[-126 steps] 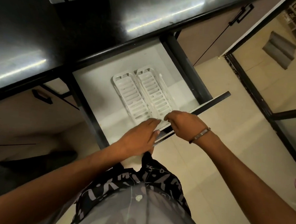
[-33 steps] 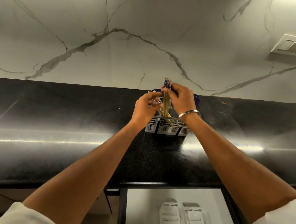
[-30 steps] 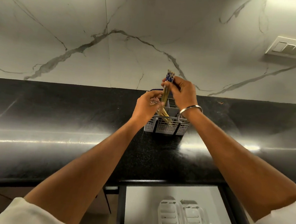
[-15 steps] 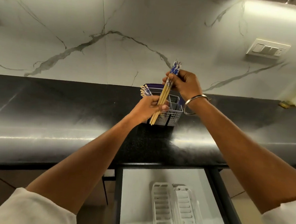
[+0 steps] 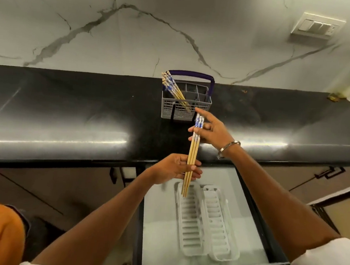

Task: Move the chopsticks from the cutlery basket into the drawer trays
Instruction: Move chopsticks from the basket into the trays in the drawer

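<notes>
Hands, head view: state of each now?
Left hand: gripping the wooden, blue-patterned chopstick bundle low down.
Right hand: pinching the same bundle near its top.

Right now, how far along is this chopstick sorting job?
Early on. Done: the drawer is open, and its two white slotted plastic trays hold nothing yet. In hand: a few blue-tipped wooden chopsticks, gripped by the left hand and pinched by the right hand above the trays. Left: the bunch leaning in the grey cutlery basket.
</notes>
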